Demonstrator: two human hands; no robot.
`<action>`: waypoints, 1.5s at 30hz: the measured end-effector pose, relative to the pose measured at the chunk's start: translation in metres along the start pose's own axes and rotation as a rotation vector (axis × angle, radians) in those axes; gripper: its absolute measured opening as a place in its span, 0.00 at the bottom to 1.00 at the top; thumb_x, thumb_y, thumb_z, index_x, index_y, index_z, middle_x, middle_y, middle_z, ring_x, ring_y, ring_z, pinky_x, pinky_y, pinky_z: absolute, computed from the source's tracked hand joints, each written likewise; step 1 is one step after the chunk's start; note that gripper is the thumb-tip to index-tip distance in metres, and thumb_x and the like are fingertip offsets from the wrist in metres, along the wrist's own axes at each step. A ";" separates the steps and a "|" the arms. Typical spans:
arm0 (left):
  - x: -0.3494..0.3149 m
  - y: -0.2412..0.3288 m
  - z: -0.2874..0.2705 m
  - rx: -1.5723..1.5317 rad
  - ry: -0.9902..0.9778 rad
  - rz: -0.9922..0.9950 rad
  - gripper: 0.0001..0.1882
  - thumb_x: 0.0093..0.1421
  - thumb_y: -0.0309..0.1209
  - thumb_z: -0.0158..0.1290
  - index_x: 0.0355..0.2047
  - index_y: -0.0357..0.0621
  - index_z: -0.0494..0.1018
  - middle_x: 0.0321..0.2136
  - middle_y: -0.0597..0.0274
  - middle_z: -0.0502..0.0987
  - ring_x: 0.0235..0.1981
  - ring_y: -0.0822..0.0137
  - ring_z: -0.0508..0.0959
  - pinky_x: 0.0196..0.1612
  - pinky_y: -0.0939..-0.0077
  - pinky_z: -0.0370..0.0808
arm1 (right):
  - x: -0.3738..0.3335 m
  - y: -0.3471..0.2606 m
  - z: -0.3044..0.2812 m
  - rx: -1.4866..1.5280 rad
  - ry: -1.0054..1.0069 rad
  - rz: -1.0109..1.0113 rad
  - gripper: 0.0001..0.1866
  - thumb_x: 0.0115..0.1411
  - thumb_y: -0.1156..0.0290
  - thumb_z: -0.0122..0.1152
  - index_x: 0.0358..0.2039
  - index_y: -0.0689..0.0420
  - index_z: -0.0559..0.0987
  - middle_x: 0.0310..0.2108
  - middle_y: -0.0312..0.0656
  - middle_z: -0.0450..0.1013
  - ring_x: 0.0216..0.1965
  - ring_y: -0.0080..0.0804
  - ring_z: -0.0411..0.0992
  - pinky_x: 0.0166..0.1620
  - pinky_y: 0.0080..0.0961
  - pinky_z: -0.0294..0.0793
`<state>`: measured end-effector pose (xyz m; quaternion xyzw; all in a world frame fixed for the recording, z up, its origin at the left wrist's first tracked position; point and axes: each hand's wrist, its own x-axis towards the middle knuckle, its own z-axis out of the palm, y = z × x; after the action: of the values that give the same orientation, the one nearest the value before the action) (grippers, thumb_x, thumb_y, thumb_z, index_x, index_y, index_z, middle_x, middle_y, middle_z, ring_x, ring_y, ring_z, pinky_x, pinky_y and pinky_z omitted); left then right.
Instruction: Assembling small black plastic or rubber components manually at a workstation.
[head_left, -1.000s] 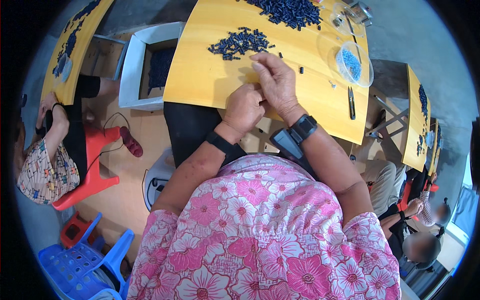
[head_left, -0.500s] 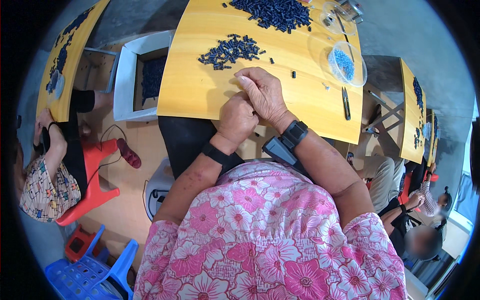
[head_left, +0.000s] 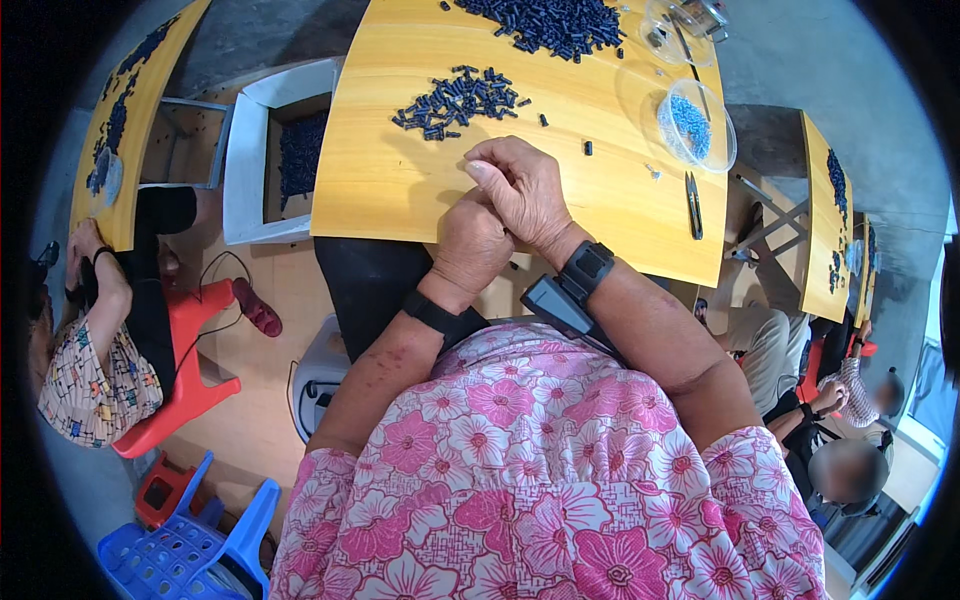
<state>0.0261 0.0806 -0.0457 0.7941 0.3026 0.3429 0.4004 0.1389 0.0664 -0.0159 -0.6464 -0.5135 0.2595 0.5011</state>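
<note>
My two hands are together over the near edge of the yellow table [head_left: 372, 190]. My left hand [head_left: 472, 243] is curled into a fist, its fingertips hidden. My right hand [head_left: 525, 195] lies against it, thumb and fingers bent closed over the left. Whatever is between them is hidden from this view. Just beyond the hands sits a small heap of short dark-blue cylindrical pieces [head_left: 462, 104]. One loose dark piece [head_left: 588, 148] lies to the right of it.
A bigger heap of dark pieces [head_left: 550, 25] covers the far side. At right are a clear tub [head_left: 729, 150] of small blue pieces and black snips [head_left: 694, 206]. A white box [head_left: 250, 165] stands left of the table. Co-workers sit at tables on both sides.
My hands stay pressed together, with only a slight shift of the right thumb and fingers. The heaps, tub and snips keep their places; the view has moved slightly.
</note>
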 end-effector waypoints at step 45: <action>-0.008 0.028 -0.007 -0.359 -0.123 -0.366 0.07 0.58 0.24 0.59 0.36 0.34 0.80 0.30 0.62 0.81 0.31 0.77 0.78 0.34 0.84 0.75 | -0.076 0.000 -0.064 0.589 -0.037 0.539 0.14 0.63 0.77 0.55 0.49 0.65 0.77 0.33 0.36 0.77 0.32 0.19 0.73 0.39 0.17 0.75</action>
<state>0.0217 0.0634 -0.0211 0.6618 0.3507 0.2639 0.6078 0.1673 -0.0283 -0.0063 -0.5817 -0.2381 0.5296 0.5696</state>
